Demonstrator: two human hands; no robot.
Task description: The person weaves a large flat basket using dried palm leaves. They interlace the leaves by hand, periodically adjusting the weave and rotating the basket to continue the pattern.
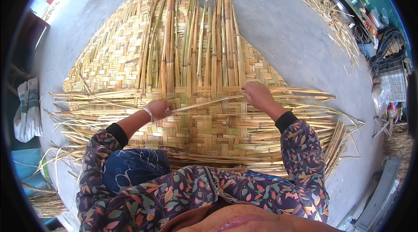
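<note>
Under both hands (160, 108), fingers (249, 90) hide reed strip (204, 101) ends.

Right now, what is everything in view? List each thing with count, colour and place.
mat: one, straw-yellow, woven, spread on the floor at centre
upright reeds: a bundle, yellow-green, loose, rising from the mat's middle
reed strip: one, pale yellow, stretched between both hands
side reeds: many, yellow, sticking out of the mat's left and right edges
floor: grey concrete
straw: a scattered pile, tan, upper right
sack: one, white-green, far left
cables: a dark coil, right edge
bangle: one, silver, left wrist
left hand: grip on the strip's left end
right hand: grip on its right end
</note>
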